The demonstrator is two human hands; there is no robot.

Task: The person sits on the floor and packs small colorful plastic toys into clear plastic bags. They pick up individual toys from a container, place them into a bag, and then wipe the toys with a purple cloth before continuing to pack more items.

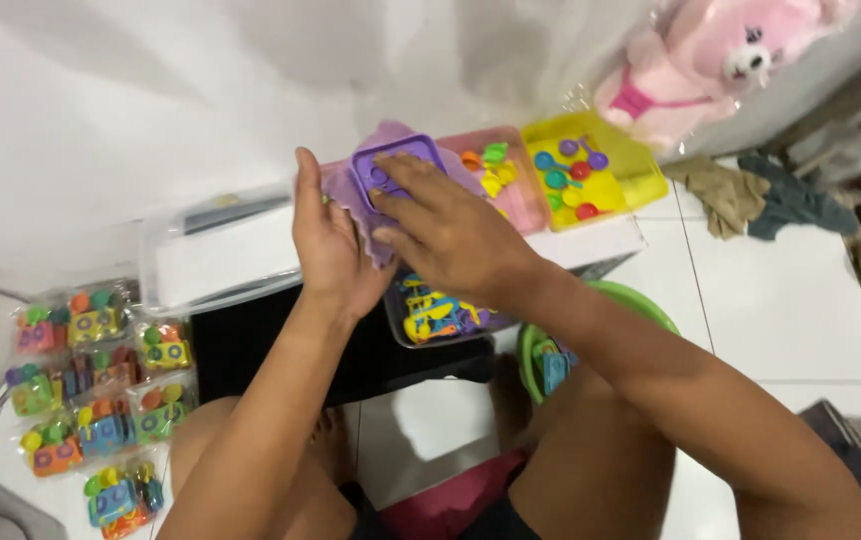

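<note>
Purple toy tray, lilac cloth, pink tray, yellow tray, pink plush bear.

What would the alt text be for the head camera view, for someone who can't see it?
Seen from above, a seated person's left hand and right hand hold a purple toy tray with a purple cloth over a low table. Pink and yellow trays of colourful toy pieces lie beyond, and bagged toy sets cover the floor at left.
</note>
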